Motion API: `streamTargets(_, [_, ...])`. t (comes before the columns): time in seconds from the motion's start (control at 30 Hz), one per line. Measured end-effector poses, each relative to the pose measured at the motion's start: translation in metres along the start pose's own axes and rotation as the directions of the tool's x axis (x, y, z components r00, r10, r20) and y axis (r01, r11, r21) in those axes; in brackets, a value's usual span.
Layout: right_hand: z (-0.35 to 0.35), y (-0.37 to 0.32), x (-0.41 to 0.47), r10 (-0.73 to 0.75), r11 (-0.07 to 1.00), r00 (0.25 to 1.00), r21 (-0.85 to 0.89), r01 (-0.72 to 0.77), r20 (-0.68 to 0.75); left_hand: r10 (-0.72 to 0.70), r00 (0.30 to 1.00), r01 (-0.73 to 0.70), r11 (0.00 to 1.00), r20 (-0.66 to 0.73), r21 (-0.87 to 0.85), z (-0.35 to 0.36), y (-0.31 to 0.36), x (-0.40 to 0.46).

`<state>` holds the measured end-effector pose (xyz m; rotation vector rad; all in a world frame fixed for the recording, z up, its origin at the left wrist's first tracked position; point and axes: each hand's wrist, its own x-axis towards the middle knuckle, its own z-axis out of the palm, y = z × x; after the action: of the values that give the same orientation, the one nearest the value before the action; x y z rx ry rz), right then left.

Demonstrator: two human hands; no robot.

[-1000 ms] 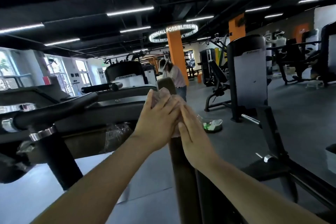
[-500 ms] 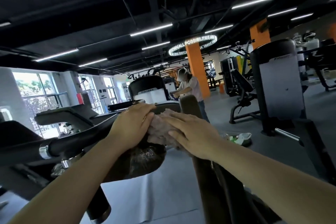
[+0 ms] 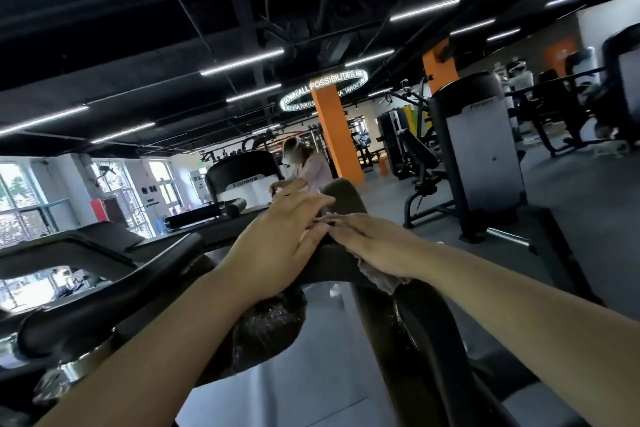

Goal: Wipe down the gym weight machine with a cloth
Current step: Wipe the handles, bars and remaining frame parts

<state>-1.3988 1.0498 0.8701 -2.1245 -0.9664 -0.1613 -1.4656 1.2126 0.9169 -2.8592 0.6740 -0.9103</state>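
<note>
**Both palms flat on cloth atop machine arm**

Risk judged first: cloth [image 3: 381,276] could have slid out from under the right hand [image 3: 374,246] and dropped to the floor, since only flat pressure pinned it and nothing gripped it. Could also have bunched against the curved bar [image 3: 166,274] rather than wiping. Plastic-wrapped pad [image 3: 270,326] just below might have snagged a trailing corner.

Left hand [image 3: 277,246] laid over the top of the dark machine arm, fingers straight and spread, pointing forward, holding nothing visible. Right hand just beside it, fingertips touching the left's, fingers straight, pressing the pale cloth down onto the arm; cloth edge showing under the wrist. Both forearms reaching forward and converging. Another person [image 3: 304,166] bent over equipment well beyond, near the orange pillar [image 3: 337,135].
</note>
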Motion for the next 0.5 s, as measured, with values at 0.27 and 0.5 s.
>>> streamTargets(0.27, [0.047,0.075,-0.063,0.182,0.828,0.939,0.56,0.014,-0.293,0.331,0.921,-0.365,0.917,0.205,0.16,0.026,0.022,0.011])
streamTargets(0.5, [0.105,0.109,-0.093,0.244,0.89,0.857,0.456,-0.011,-0.454,0.452,0.856,-0.508,0.826,0.25,0.245,0.047,0.034,0.016])
